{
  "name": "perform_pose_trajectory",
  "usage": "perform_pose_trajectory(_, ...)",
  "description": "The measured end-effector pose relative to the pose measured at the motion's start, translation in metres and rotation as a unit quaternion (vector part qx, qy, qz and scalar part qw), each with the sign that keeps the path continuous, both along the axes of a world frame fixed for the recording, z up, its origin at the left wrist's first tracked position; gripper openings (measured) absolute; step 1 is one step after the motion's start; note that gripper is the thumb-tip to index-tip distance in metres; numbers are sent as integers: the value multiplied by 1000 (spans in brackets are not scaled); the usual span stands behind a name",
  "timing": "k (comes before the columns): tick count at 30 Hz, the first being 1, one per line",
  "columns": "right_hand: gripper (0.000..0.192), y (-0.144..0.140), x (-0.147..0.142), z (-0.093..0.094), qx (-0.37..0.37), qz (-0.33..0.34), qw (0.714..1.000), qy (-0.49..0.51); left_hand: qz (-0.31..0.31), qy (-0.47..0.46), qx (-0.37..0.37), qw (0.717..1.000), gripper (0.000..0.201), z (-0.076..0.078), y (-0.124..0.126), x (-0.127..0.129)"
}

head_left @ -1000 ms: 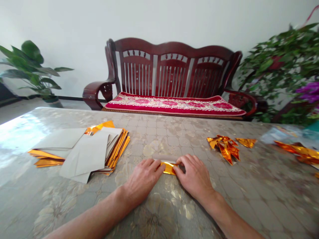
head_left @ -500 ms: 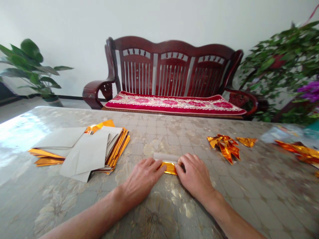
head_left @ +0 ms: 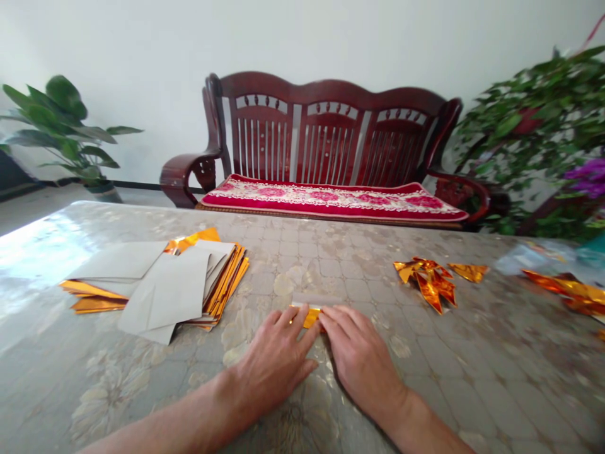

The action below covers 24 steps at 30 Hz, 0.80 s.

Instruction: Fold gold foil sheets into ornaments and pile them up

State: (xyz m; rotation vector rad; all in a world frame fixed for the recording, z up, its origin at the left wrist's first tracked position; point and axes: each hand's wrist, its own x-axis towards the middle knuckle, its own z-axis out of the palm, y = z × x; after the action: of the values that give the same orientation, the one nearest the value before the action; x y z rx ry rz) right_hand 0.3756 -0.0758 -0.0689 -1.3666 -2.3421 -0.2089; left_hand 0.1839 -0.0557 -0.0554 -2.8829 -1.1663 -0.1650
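both hands flat on a small gold foil fold

left hand [head_left: 278, 353] and right hand [head_left: 360, 359] lie palm-down side by side on the glossy grey-beige patterned table [head_left: 472, 378], fingers pointing away from the wearer. fingertips of both meet over a small folded piece of shiny gold foil paper [head_left: 311, 316]. the piece lies flat on the table, pressed under the fingertips; only a short gold strip shows between the two hands, with a pale grey edge just past it on the far side. neither hand is curled round anything: fingers are stretched out and bearing down, nothing lifted or pinched that i can make out.

around the grip:
- to the left of the left hand, near but not touching, a loose stack of square sheets, grey backs up with gold edges showing [head_left: 165, 284]. sheets are fanned unevenly.
- to the right of the right hand and a little farther off, a finished folded gold foil bow shape [head_left: 428, 277], with a small gold foil triangle [head_left: 467, 271] just beside it.
- well to the right, at the table edge, crumpled gold foil strips [head_left: 567, 290].
- beyond the table, straight ahead of the hands, a dark red wooden bench with a red floral cushion [head_left: 331, 195]; green leafy potted plants [head_left: 66, 132] on both flanks.
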Motion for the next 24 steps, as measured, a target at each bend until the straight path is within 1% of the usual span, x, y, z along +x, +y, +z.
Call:
perform_pose_trajectory(1, 38, -5, -4, -4, -4, 6, 1000, -13, 1, 1, 3, 1000, 54, -1, 0, 0)
perform_pose_trajectory(3, 48, -13, -9, -10, -11, -3, 999, -41, 0, 0, 9, 1000, 52, -4, -1, 0)
perform_pose_trajectory(6, 59, -20, -9, -14, -50, -14, 996, -66, -2, -7, 11, 1000, 59, -9, -2, -2)
perform_pose_trajectory(9, 63, -22, -2, -13, -81, -16, 994, -69, -4, -8, 14, 1000, 59, -13, -3, -6)
perform_pose_trajectory(11, 65, -23, 2, -12, -90, -21, 993, -68, 3, -3, 22, 1000, 60, -16, -5, -8)
perform_pose_trajectory(14, 67, -23, 6, -9, -93, -28, 993, -69, 24, 10, 26, 999, 66, -17, -8, -10)
perform_pose_trajectory(18, 65, -20, 10, -2, -107, -23, 990, -83, 32, 8, 0, 999, 69, -11, -7, -17)
perform_pose_trajectory(24, 64, -7, 24, 4, -146, -54, 982, -108, -2, -1, -58, 998, 60, 4, 5, -28)
